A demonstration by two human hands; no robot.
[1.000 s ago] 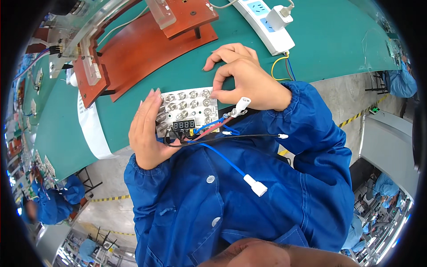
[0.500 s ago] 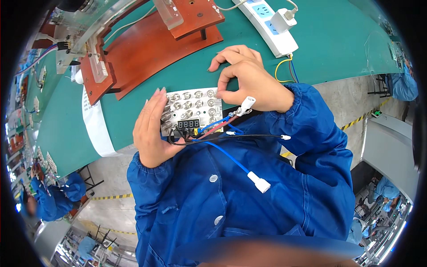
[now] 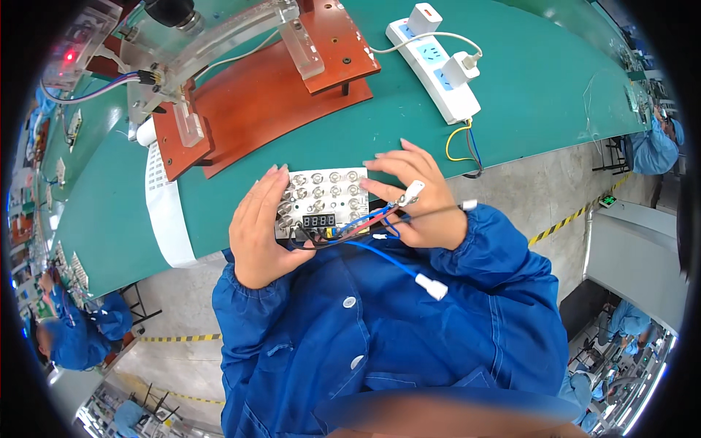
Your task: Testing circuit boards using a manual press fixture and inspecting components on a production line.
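A white circuit board with rows of silvery metal springs and a dark four-digit display lies at the near edge of the table. My left hand grips its left side, fingers along the edge and thumb by the lower corner. On the other side my right hand has its fingertips against the board's right edge, with the thumb lower down behind the wires. Black, red and blue wires come off the board's near side. A white connector ends a blue wire over my jacket; another white connector sticks up before my right hand.
Beyond the board stands a red-brown fixture with clear plastic parts. A white power strip with plugs lies at the far right on the green table. White tape runs down the left. Other people sit farther off.
My right hand has come down from above the board's upper right corner to its right edge, fingers extending. My left hand keeps its hold. The whole view has shifted slightly.
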